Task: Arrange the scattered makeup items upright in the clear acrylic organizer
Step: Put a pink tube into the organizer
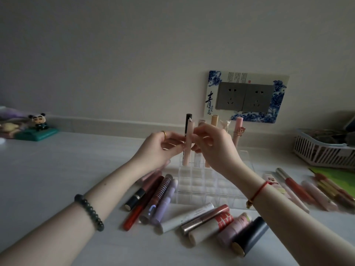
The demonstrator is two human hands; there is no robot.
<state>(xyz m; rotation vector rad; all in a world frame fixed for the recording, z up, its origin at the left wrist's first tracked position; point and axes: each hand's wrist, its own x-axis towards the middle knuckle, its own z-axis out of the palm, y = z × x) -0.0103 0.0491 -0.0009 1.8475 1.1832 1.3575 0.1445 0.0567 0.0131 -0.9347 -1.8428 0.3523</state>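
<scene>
The clear acrylic organizer (207, 187) stands on the white table, with a few tubes upright in its back row: a black one (187, 120), a tan one (214, 120) and a pink one (238, 131). A pale pink tube (187, 148) is held upright over the organizer's back left corner, pinched from both sides by my left hand (157, 148) and my right hand (213, 146). Several makeup items lie flat in front: a purple tube (165, 200), a white tube (188, 217), a dark lipstick (249, 237).
More tubes and pencils (311, 191) lie to the right of the organizer. A white slotted basket (322, 152) stands at the far right, a panda figure on a green base (39, 127) at the far left. A wall socket (245, 98) sits behind the organizer.
</scene>
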